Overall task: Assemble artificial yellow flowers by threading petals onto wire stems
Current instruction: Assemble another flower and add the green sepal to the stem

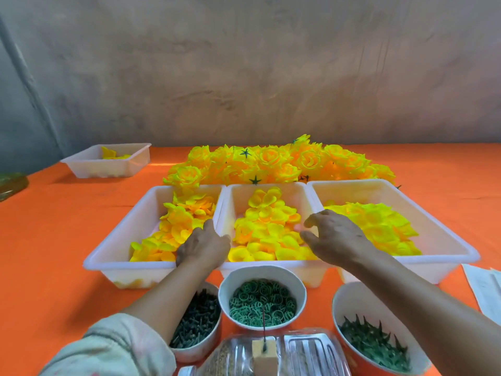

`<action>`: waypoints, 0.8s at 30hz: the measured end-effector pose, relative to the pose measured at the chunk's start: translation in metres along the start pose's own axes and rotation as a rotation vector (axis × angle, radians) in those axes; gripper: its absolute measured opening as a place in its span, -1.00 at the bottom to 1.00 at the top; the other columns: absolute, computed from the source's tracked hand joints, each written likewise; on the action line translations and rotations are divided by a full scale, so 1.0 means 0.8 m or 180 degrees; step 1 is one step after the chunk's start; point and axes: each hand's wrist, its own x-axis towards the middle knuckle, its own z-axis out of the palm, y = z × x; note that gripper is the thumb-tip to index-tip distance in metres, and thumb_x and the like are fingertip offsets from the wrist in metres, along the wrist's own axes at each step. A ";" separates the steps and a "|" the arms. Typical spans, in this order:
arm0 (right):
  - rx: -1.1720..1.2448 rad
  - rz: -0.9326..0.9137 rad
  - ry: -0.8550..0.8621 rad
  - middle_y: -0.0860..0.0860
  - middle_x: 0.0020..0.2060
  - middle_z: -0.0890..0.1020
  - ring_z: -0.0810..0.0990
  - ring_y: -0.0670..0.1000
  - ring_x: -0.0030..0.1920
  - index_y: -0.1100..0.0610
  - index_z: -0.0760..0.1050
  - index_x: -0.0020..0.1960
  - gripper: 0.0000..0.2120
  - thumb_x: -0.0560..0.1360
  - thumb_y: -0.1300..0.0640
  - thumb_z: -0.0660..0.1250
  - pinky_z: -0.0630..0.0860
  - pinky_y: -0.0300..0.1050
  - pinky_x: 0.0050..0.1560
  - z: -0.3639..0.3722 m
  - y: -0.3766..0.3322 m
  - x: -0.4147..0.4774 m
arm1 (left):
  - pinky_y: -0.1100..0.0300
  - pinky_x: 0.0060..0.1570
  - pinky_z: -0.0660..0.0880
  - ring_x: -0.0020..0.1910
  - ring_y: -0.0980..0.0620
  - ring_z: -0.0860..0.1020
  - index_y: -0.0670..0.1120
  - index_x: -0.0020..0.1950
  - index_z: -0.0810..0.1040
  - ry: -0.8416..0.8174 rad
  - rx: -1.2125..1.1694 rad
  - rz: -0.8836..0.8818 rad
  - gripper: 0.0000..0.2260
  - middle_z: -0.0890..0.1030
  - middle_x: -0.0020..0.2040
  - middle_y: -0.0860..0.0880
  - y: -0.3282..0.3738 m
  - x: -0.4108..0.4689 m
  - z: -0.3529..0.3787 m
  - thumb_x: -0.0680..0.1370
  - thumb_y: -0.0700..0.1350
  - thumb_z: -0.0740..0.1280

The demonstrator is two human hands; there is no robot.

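The right hand (336, 237) is hovering over the right-hand rim of the middle tray (292, 196). Its fingers are loosely spread and holding nothing, with thumb and forefinger opening toward the yellow petals (265, 229) heaped inside. The left hand (203, 246) is lying over the middle tray's left rim, where it meets the left tray (122, 264). Whether its fingers are gripping the rim or a petal I cannot tell.

This is looking like the picking of a petal. To do it well, the right hand should be pinching one petal off the top of the heap (they are nesting together, so two may lift at once). Taking it by the edge is leaving its centre free for the wire stem (263, 325). That stem is standing upright in a block (264, 358) in front of the middle tray, on the near side of the bowl of green rings (244, 273).
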 end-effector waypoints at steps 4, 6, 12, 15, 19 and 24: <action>0.0027 -0.0201 -0.0265 0.01 0.27 0.54 0.47 0.07 0.26 -0.08 0.50 0.25 -0.67 0.57 -0.15 0.16 0.39 -0.11 0.14 -0.005 -0.001 -0.029 | -0.06 0.23 0.34 0.39 -0.20 0.37 0.09 0.55 0.16 0.0101 -0.0359 0.0111 -0.37 0.30 0.47 -0.13 -0.004 -0.005 -0.006 0.54 0.27 0.19; -0.0030 -0.0228 -0.0246 0.01 0.25 0.57 0.49 0.08 0.23 -0.09 0.50 0.25 -0.66 0.57 -0.17 0.14 0.41 -0.11 0.09 -0.004 0.000 -0.040 | -0.05 0.26 0.35 0.37 -0.18 0.38 0.11 0.53 0.23 0.0154 -0.0504 0.0344 -0.41 0.30 0.45 -0.12 -0.008 -0.013 -0.009 0.54 0.26 0.21; -0.0005 -0.0386 -0.0306 0.02 0.16 0.60 0.49 0.08 0.23 -0.12 0.52 0.21 -0.67 0.59 -0.18 0.09 0.40 -0.13 0.07 0.009 0.005 -0.055 | 0.02 0.33 0.34 0.36 -0.04 0.39 0.13 0.34 0.52 0.0172 -0.0648 0.1112 -0.64 0.41 0.40 0.03 -0.016 -0.044 -0.019 0.57 0.19 0.26; 0.0052 -0.0431 -0.0477 -0.08 0.27 0.56 0.28 0.01 0.45 -0.13 0.51 0.24 -0.66 0.60 -0.18 0.08 0.32 -0.15 0.23 0.015 0.008 -0.059 | 0.05 0.33 0.36 0.33 0.03 0.43 0.14 0.25 0.59 0.0024 -0.0683 0.1478 -0.71 0.50 0.34 0.06 -0.012 -0.060 -0.019 0.57 0.16 0.28; 0.0097 -0.0452 -0.0479 -0.10 0.36 0.48 0.16 -0.02 0.51 -0.11 0.44 0.34 -0.62 0.60 -0.18 0.09 0.25 -0.15 0.34 0.018 0.011 -0.064 | -0.04 0.41 0.22 0.39 0.05 0.39 0.22 0.22 0.58 -0.0170 -0.0293 0.1571 -0.65 0.54 0.30 0.09 -0.006 -0.073 -0.008 0.54 0.30 0.21; 0.0097 -0.0443 -0.0312 0.02 0.26 0.55 0.40 0.04 0.36 -0.10 0.45 0.33 -0.62 0.57 -0.16 0.14 0.37 -0.12 0.21 0.018 0.010 -0.073 | -0.10 0.49 -0.06 0.50 0.13 0.21 0.30 0.26 0.53 -0.0314 0.0004 0.1466 -0.55 0.47 0.40 0.09 -0.008 -0.077 -0.001 0.48 0.35 0.06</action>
